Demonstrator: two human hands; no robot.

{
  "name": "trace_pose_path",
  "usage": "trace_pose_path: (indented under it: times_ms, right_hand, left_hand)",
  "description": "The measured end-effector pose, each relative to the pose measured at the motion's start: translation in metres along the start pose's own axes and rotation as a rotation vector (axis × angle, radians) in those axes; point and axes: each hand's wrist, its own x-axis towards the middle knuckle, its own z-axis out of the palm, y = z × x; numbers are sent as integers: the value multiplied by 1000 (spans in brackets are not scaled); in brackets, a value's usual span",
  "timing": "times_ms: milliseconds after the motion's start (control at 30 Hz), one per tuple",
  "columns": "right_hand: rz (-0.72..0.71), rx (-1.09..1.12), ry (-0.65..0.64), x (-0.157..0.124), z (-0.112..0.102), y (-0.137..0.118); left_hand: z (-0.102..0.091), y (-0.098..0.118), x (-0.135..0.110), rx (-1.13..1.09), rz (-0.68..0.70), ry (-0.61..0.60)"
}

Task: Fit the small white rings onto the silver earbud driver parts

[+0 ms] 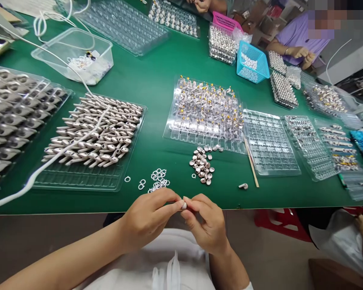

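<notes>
My left hand (149, 215) pinches a small pale earbud piece (184, 206) just in front of the table's near edge. The fingertips of my right hand (208, 223) close on the same piece from the other side, hiding most of it. Beyond my left hand lie several loose white rings (159, 174). A small heap of beige domed caps (201, 165) sits past my right hand, with a single ring (193, 176) beside it. To the right lies one earbud shell with a stem (243, 186), near a thin wooden stick (252, 163).
A tray of stemmed shells (93, 129) stands on the left, crossed by a white cable (48, 165). Trays with small parts (208, 108) and a clear tray (272, 143) lie ahead. A blue basket (252, 62) stands farther back. Other people sit across and at right.
</notes>
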Motion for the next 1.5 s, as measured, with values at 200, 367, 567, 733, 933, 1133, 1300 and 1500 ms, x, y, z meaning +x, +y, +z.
trace_pose_path:
  times_ms: [200,367,567,733,933,1133,1300,1500]
  right_hand:
    - [13,-3,-2,-1,1,1]
    - [-29,-83,-15,-1,2,1]
    - [-63,-186,25,-3,6,-1]
    - [-19,-185,46,-2,11,-5]
    - [126,-76,148,3,16,-11]
    - [230,-12,78,-2,8,-4]
    - [163,-64,-55,1,-1,-5]
    - [91,-170,-87,5,-2,-6]
  left_hand:
    - [0,0,1,16,41,8]
    - [2,-2,0,44,56,15]
    - [4,-1,-2,-4,-20,37]
    - [4,-3,-3,-13,-52,0]
    - [9,-5,1,-50,-18,56]
    - [13,-1,7,-58,-50,108]
    - [13,1,7,-82,-67,56]
    - [16,1,0,-9,-88,22]
